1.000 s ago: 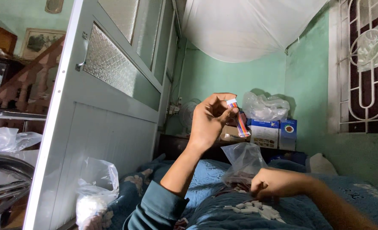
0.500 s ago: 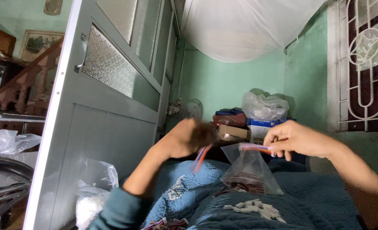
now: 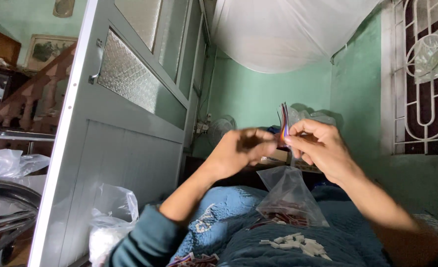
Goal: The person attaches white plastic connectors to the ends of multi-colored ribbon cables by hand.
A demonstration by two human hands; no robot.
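Head view
Wires: multicoloured, a thin bundle of wires (image 3: 283, 123) stands upright between the two raised hands, in front of the green wall.
Right hand: the right hand (image 3: 320, 147) pinches the lower end of the bundle, its fingers (image 3: 298, 141) closed on it.
Left hand: the left hand (image 3: 238, 152) is blurred; its fingertips meet the bundle from the left, curled in, though whether they actually grip it cannot be told.
Bag: a clear plastic bag (image 3: 290, 198) hangs just below the right hand, small reddish pieces in its bottom, resting on the blue blanket (image 3: 219, 217).
White pieces: a small heap of white connectors (image 3: 293, 243) lies on the blanket near the bag.
Door: a grey panelled door (image 3: 125, 148) stands at left.
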